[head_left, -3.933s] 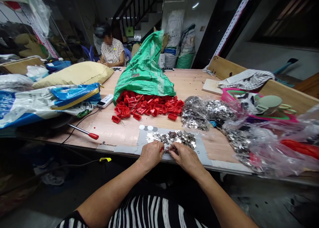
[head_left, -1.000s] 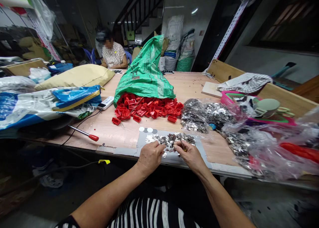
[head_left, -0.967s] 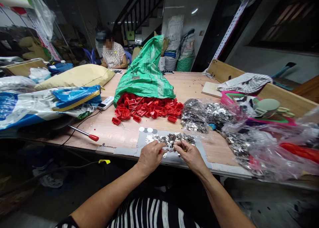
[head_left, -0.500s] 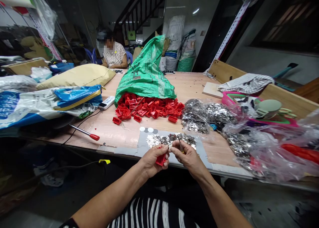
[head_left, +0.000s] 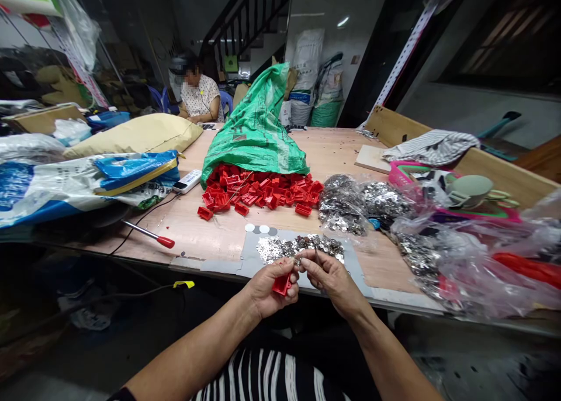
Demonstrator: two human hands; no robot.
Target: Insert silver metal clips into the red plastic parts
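Note:
My left hand point(head_left: 269, 284) is closed on a small red plastic piece point(head_left: 281, 284), held just off the table's near edge. My right hand point(head_left: 328, 275) pinches a small metal part against it, fingertips meeting the left hand's. Just beyond both hands a heap of small silver metal parts point(head_left: 302, 247) lies on a grey mat point(head_left: 357, 266). Farther back, red plastic pieces point(head_left: 258, 192) spill from a green woven sack point(head_left: 256, 129).
Clear bags of metal parts point(head_left: 363, 202) sit to the right, with a pink basket point(head_left: 401, 170) behind. A red-handled screwdriver point(head_left: 151, 234), a white remote point(head_left: 186, 180) and blue-white sacks point(head_left: 87, 179) lie left. Another person point(head_left: 199, 94) sits at the table's far end.
Both hands have drawn back from the metal heap toward me and lifted. The red piece, hidden under my left hand before, now shows between my fingers.

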